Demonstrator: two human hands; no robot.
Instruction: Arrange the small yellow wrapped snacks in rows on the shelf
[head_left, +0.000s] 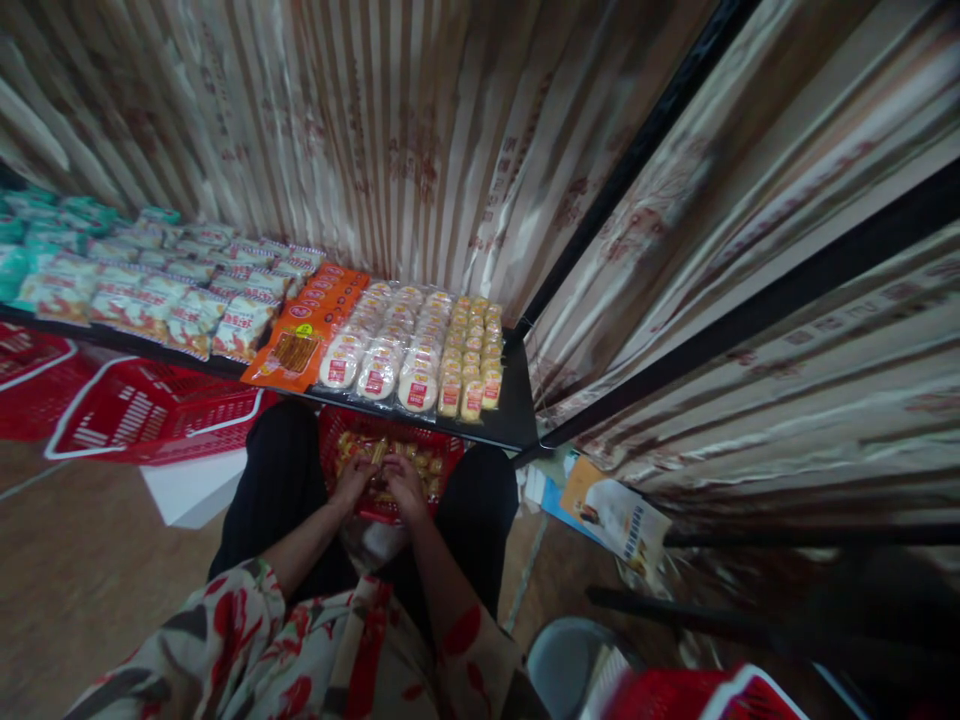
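Note:
Between my knees sits a red plastic basket (454, 452) with several small yellow wrapped snacks (431, 465) in it. My left hand (355, 480) and my right hand (404, 482) are close together over this basket. Their fingers are closed around a small yellow wrapped snack (379, 453), which shows between the fingertips. On the black shelf (517, 405) just beyond, similar small yellow packs (471, 360) stand in rows at the right end. Beside them are rows of round white wrapped cakes (377, 375).
Left along the shelf lie an orange snack bag (307, 330), white snack bags (187, 310) and green bags (15, 235). Another red basket (165, 410) stands over a white box (196, 485). Black frame bars (637, 150) and a curtain (420, 130) bound the shelf. A grey bucket (566, 660) is lower right.

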